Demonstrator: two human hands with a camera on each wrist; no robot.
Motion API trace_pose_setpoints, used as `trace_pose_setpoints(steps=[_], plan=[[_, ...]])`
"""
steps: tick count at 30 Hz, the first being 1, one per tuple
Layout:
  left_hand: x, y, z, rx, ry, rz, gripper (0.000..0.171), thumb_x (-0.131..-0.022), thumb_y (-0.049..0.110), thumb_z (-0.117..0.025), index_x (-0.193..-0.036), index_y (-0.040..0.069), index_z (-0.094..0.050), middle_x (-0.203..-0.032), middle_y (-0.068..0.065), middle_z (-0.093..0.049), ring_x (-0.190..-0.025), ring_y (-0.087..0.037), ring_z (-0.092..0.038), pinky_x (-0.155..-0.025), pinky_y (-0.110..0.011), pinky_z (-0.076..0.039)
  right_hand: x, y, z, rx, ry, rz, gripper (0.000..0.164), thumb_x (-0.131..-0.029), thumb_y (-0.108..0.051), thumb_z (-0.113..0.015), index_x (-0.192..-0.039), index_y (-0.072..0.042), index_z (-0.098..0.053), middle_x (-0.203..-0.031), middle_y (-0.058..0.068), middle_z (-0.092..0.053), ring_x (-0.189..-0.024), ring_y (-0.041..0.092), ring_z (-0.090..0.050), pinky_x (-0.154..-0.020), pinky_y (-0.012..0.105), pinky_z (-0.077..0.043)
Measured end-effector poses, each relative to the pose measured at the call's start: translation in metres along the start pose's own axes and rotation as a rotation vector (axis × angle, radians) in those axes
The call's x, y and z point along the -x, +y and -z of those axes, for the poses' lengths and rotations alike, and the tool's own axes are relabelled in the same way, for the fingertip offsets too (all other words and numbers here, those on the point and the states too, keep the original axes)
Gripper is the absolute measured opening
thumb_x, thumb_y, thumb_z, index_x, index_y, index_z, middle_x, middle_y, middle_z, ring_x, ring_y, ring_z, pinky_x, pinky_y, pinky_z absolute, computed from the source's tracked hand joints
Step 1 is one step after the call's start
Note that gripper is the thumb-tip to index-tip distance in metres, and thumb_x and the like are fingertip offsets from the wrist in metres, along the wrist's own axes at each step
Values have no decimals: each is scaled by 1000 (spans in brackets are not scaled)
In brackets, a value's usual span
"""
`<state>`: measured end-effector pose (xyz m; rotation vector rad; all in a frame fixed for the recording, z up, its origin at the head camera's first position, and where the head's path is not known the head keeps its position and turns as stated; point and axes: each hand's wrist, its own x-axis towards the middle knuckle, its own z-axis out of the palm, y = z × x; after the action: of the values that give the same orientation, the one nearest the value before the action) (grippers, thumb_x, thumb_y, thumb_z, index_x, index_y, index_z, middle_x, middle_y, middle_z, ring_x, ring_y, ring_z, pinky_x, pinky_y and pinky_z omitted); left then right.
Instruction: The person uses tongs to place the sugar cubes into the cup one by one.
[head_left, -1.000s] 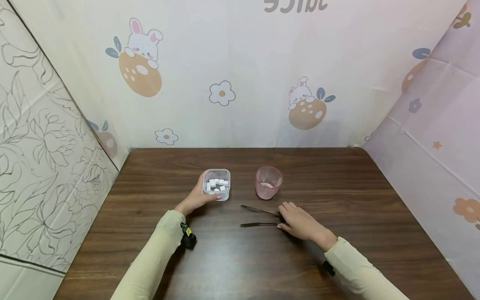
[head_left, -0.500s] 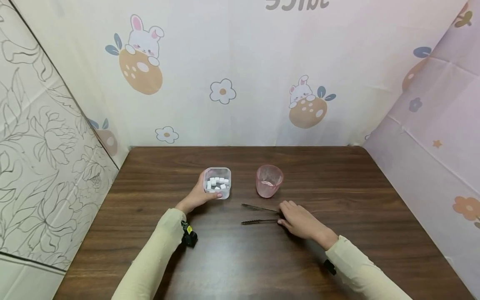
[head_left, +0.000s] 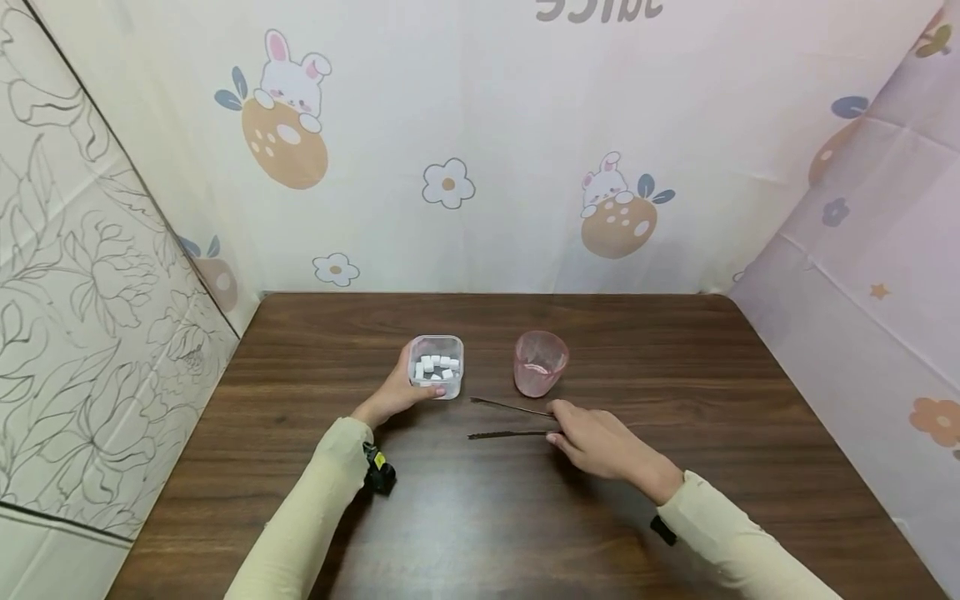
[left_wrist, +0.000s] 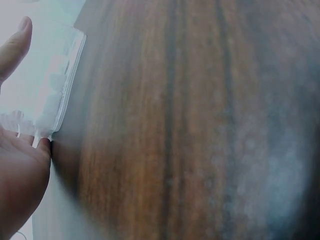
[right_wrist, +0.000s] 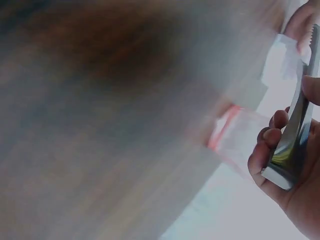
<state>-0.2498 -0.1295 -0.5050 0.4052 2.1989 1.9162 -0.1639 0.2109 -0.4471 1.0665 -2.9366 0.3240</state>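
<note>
My left hand (head_left: 396, 393) grips a clear square plastic container (head_left: 437, 343) from its left side, thumb across the near wall. Several small white cubes (head_left: 428, 363) lie inside it. The right hand (head_left: 603, 442) holds metal tongs (head_left: 510, 407), whose two arms are spread apart and point left toward the container's near side. In the right wrist view the tongs (right_wrist: 295, 135) are shiny, with a serrated tip, and fingers and thumb curl round them. A pink translucent cup (head_left: 541, 362) stands upright between the container and the right hand, farther back.
A dark wood-grain table (head_left: 465, 517) lies under everything. Behind it hangs a white curtain (head_left: 510, 233) printed with rabbits and flowers; patterned panels close off the left and right sides. Both wrists carry small black cameras.
The right hand has lifted the tongs and shifted them slightly left, closer to the container. My left hand and the container stay in place, as does the pink cup.
</note>
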Motion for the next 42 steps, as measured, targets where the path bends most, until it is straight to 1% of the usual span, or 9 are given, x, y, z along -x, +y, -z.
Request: trace_pose_setpoints(steps=[7,9,13,19,24,26,31,37,42], plan=[[12,28,-1,-21,-10,9,97,-77,-4,-75,-148,1,-10,-145,-28,-26,-128,-41,-31,-107,-49,-22,-18,-11,31,59,55,48,26,-96,-28,-56,-111,-8,-50,-83,-5,-56,-63,7,-49,-54,29,-42],[12,29,-1,-23,-10,8,97,-77,-3,-75,-148,1,-10,-145,-28,-26,-129,-41,-30,-107,-49,-22,-24,-12,37,79,78,59,29,-96,-30,-56,-115,-8,-52,-84,-3,-58,-62,8,-51,-53,29,-42],[11,26,1,-15,-23,-1,98,-77,-3,-75,-149,0,-9,-147,-28,-23,-131,-41,-28,-108,-49,-21,-37,-11,47,105,103,66,37,-97,-32,-55,-124,-7,-55,-100,4,-65,-65,10,-58,-54,29,-45],[11,29,1,-48,-31,7,97,-78,-1,-75,-148,-2,-8,-150,-27,-19,-134,-40,-23,-109,-51,-19,-58,-10,58,143,144,78,26,-93,-22,-60,-116,-9,-59,-88,1,-63,-55,10,-52,-44,27,-37],[12,29,1,-28,-26,-8,95,-77,-4,-74,-147,-3,-10,-147,-29,-21,-132,-42,-25,-109,-51,-19,-78,-9,61,160,188,92,25,-93,-27,-62,-112,-11,-63,-90,1,-64,-57,12,-55,-41,26,-35],[12,29,0,-15,-28,-8,95,-77,-5,-74,-147,-3,-10,-147,-29,-22,-132,-43,-26,-109,-51,-19,-85,-11,60,167,191,90,26,-93,-27,-62,-113,-11,-65,-92,1,-65,-59,13,-57,-41,25,-35],[10,21,-1,-6,-27,0,97,-75,-5,-75,-147,-3,-10,-147,-27,-24,-131,-41,-27,-109,-50,-19,-100,-17,57,244,203,97,19,-89,-18,-64,-106,-11,-68,-81,-1,-62,-59,16,-59,-39,27,-35],[1,-4,1,-11,5,-28,100,-73,-3,-78,-148,3,-12,-149,-20,-26,-131,-33,-29,-109,-45,-19,-121,-26,54,340,241,117,4,-85,-11,-64,-85,-15,-66,-63,-2,-52,-47,16,-48,-38,28,-30],[-1,-8,1,-8,17,-51,100,-72,-3,-79,-148,6,-14,-147,-20,-29,-129,-32,-33,-109,-45,-20,-135,-30,49,417,259,137,15,-84,-18,-71,-70,-15,-65,-61,-2,-54,-45,14,-45,-38,29,-34]])
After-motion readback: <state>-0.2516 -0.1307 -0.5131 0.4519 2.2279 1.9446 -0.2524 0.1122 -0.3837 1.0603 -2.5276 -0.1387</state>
